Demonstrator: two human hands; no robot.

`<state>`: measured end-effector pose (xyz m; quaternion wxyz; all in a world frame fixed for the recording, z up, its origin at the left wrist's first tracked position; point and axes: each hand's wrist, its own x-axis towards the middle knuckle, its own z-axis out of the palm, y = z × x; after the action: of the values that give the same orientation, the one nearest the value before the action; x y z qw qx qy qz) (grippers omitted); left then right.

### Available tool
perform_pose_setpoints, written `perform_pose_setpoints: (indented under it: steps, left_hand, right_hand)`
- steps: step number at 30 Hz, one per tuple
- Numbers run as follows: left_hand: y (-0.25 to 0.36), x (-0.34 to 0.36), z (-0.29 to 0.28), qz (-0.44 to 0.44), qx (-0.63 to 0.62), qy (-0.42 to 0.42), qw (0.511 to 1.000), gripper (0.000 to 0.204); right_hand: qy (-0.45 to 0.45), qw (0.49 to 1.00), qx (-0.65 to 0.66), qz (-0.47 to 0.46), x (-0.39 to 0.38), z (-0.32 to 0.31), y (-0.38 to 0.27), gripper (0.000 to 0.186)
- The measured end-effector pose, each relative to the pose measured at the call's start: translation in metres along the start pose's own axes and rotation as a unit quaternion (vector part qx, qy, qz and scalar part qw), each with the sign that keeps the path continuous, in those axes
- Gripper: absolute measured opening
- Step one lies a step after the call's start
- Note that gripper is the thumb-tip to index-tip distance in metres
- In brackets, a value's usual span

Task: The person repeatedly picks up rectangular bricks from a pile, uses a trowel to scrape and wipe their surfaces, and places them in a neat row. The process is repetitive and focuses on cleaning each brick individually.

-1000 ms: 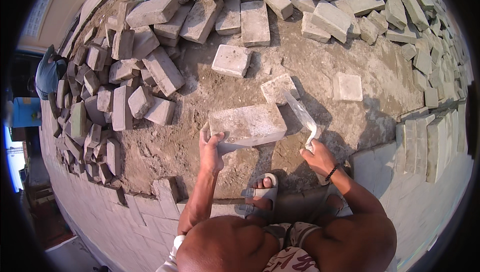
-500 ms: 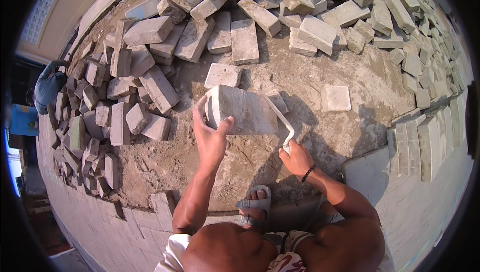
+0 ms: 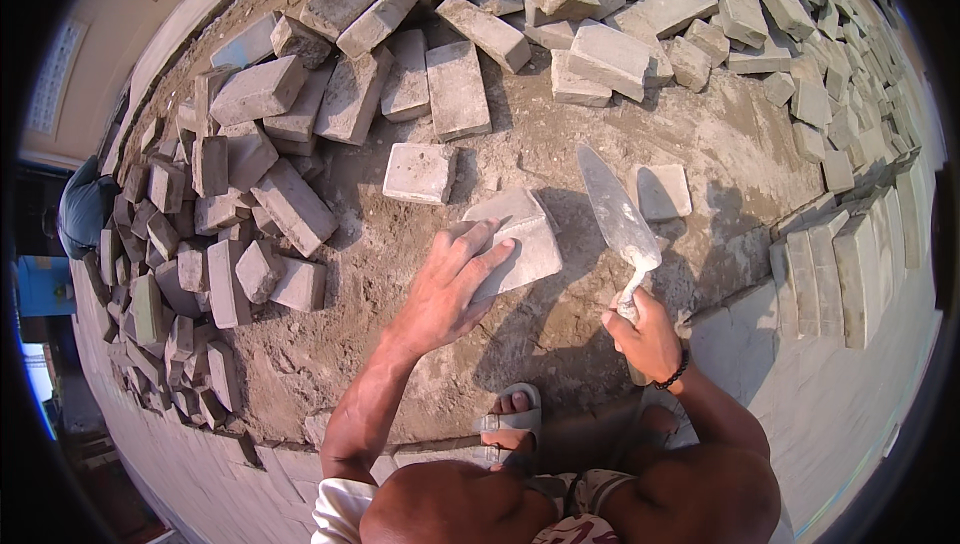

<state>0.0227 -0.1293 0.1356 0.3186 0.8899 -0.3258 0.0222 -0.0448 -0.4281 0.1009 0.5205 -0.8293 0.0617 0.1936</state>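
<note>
My left hand (image 3: 455, 279) is closed over a grey paving block (image 3: 530, 234), its fingers across the block's upper face. The block is tilted, and part of it is hidden under the hand; I cannot tell whether it touches the ground. To its right, my right hand (image 3: 648, 339) grips the handle of a trowel (image 3: 617, 209). The pointed, mortar-smeared blade points away from me, apart from the block. Just beyond the left hand a short block (image 3: 420, 173) lies on the sand. A squarish block (image 3: 664, 192) lies right of the blade, partly in shadow.
Loose blocks are heaped at the left (image 3: 230, 279) and along the far side (image 3: 605, 59). At the right, several blocks stand in a row (image 3: 825, 274) on laid paving (image 3: 740, 354). My sandalled foot (image 3: 512, 422) is at the near edge of the sand. Another person (image 3: 82, 209) is at the far left.
The block has turned and come down to the right with my left hand, which now lies over its top. The trowel has swung away from the block, its blade now pointing outward.
</note>
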Motion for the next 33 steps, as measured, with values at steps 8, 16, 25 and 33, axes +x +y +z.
perform_pose_setpoints:
  steps: [8, 16, 25, 33]
  left_hand:
    - [0.012, -0.048, 0.06, -0.007, 0.035, 0.091, 0.995, 0.077]
    - [0.038, -0.068, 0.093, -0.359, -0.398, 0.12, 0.835, 0.118]
    - [0.006, -0.079, 0.101, -0.54, -0.662, 0.157, 0.496, 0.091]
    - [-0.015, -0.116, 0.125, -0.476, -0.664, 0.132, 0.562, 0.094]
  right_hand:
    - [-0.117, 0.989, 0.04, 0.084, 0.009, 0.062, 0.051, 0.034]
    - [-0.137, 0.981, 0.092, 0.099, 0.02, 0.035, 0.052, 0.027]
    - [-0.152, 0.985, -0.078, 0.02, -0.001, 0.044, 0.075, 0.039]
    - [-0.047, 0.993, -0.109, 0.008, -0.005, -0.002, 0.054, 0.033]
